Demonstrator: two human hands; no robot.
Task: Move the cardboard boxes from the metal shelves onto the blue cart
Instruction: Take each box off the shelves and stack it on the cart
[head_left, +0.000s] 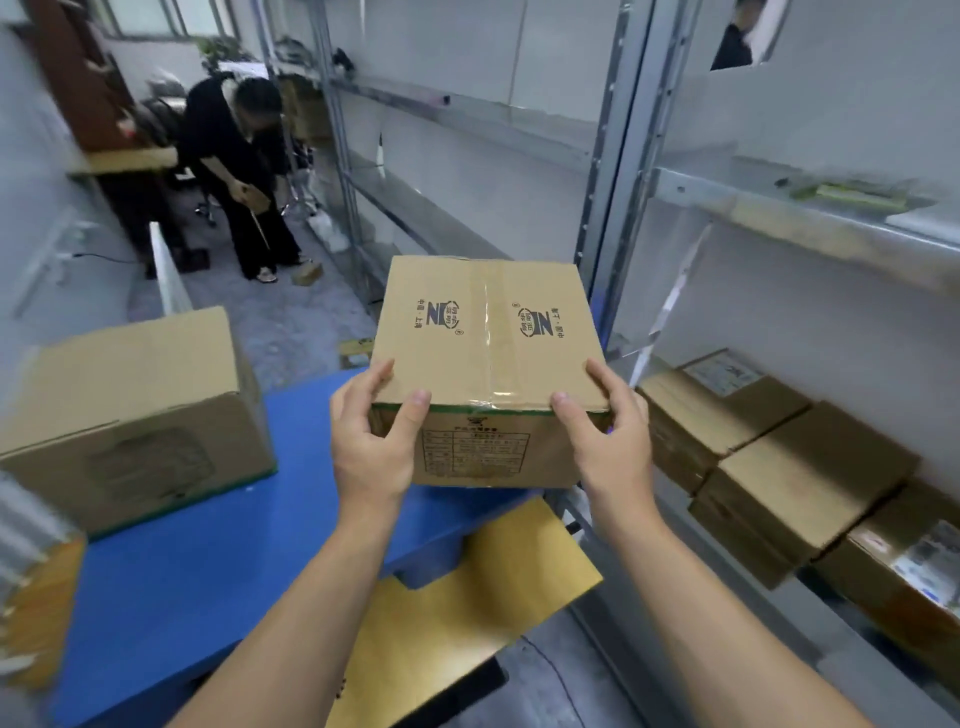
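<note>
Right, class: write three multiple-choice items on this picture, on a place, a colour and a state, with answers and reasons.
1. Where is the large box? A on the cart; B on the floor; C on a chair.
2. What colour is the cart? A red; B blue; C green.
3. How is the taped box held? A one hand; B both hands; C unheld.
1 A, it rests on the cart's top. 2 B, its top is blue. 3 B, left hand and right hand grip its near corners.

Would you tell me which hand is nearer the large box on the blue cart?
Left. The left hand holds the carried box right of the large box; the right hand holds its farther corner.
</note>
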